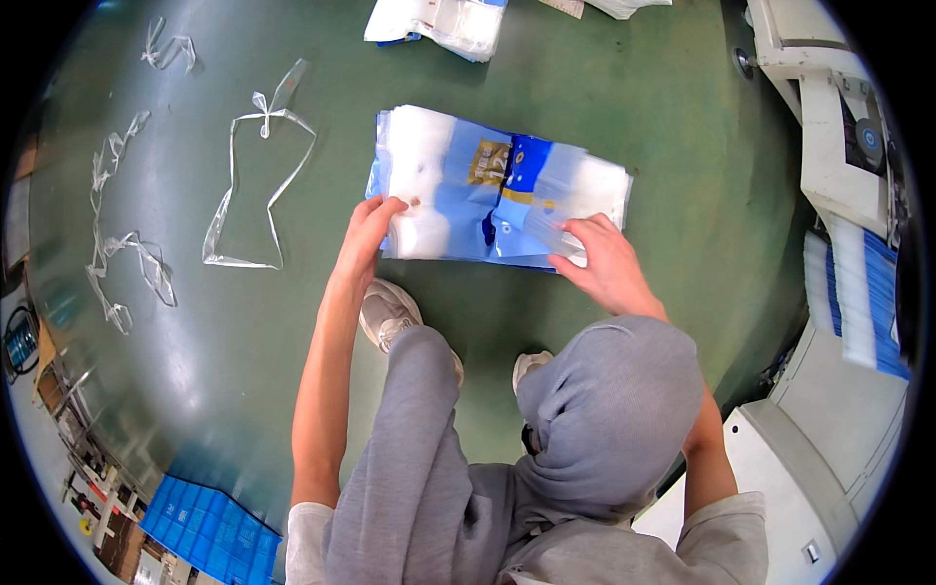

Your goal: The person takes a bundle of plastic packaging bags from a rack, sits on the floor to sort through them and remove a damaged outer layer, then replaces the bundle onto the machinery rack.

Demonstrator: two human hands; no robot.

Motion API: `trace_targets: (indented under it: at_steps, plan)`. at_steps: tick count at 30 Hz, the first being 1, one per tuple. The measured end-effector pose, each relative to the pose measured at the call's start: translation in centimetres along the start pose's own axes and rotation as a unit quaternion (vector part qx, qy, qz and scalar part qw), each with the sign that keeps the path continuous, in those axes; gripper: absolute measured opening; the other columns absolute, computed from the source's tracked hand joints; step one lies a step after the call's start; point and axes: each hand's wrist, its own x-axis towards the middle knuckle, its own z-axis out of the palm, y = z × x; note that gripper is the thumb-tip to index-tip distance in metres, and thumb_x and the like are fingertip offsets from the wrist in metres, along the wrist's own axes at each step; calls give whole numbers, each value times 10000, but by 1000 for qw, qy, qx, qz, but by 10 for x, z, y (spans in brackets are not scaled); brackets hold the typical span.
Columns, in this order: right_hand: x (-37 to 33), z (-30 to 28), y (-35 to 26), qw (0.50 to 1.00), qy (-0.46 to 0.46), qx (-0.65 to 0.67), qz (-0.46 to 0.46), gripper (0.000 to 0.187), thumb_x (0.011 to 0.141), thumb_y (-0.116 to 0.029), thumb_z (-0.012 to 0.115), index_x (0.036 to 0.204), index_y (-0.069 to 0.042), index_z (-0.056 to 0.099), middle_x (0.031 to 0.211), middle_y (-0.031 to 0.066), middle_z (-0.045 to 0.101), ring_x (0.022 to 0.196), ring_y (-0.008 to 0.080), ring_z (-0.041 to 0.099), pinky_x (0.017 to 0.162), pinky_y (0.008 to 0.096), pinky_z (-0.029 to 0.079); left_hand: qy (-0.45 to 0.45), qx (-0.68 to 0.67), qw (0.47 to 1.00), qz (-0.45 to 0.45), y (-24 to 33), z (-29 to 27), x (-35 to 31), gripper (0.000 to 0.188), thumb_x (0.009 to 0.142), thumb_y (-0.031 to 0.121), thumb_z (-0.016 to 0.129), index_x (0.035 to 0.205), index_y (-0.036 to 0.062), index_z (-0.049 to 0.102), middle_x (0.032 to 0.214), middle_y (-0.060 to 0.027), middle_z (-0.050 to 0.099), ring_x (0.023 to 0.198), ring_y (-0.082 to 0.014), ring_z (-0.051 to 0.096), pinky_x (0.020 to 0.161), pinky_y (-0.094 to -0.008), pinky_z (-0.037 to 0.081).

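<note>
A thick stack of blue and white printed plastic packaging bags (468,185) lies low in front of me, over the green floor. My left hand (369,232) grips its left near edge, with the thumb on top and the other fingers mostly hidden beside or under the film. At the near right corner, my right hand (606,261) pinches the clear film between thumb and fingers. The bags are creased across the middle, next to a dark blue band.
Loose strips of clear plastic (234,185) lie on the floor at left. Another pile of bags (444,24) sits at the far edge. White machinery (829,127) and hanging blue and white bags (858,292) line the right. A blue crate (210,526) stands near left.
</note>
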Motion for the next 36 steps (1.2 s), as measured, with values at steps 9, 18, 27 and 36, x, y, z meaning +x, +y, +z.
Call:
trace_targets:
  at_steps: [9,18,27,36]
  plan:
    - [37,35,-47,839,-167,517,33,415,893,-12,496,1308,-27,525,1216,102,601,1047,180,598,913,316,481,-52,114,975,183,-16,35,-37,359,882,320,654,961,-30,654,889,-54,573,743,-123,497,661,-281,391]
    - [14,58,-23,784,-222,579,29,501,879,-55,538,1372,-38,446,1355,85,503,1250,198,477,1056,356,374,-12,49,995,89,-37,9,-6,347,877,320,666,999,-4,646,921,-82,648,842,-130,611,716,-280,485]
    - [-47,64,137,838,72,383,382,607,782,-296,740,1227,47,509,1146,168,600,1071,218,558,872,326,451,-121,3,991,56,9,11,-61,377,877,288,672,1086,-21,614,955,-58,635,844,-117,597,751,-268,474]
    - [-32,31,79,914,21,344,214,310,816,-250,729,991,-5,656,861,6,550,714,82,502,676,244,407,-63,36,996,52,-15,37,-38,306,869,293,687,947,-1,664,851,-41,621,746,-90,545,657,-255,431]
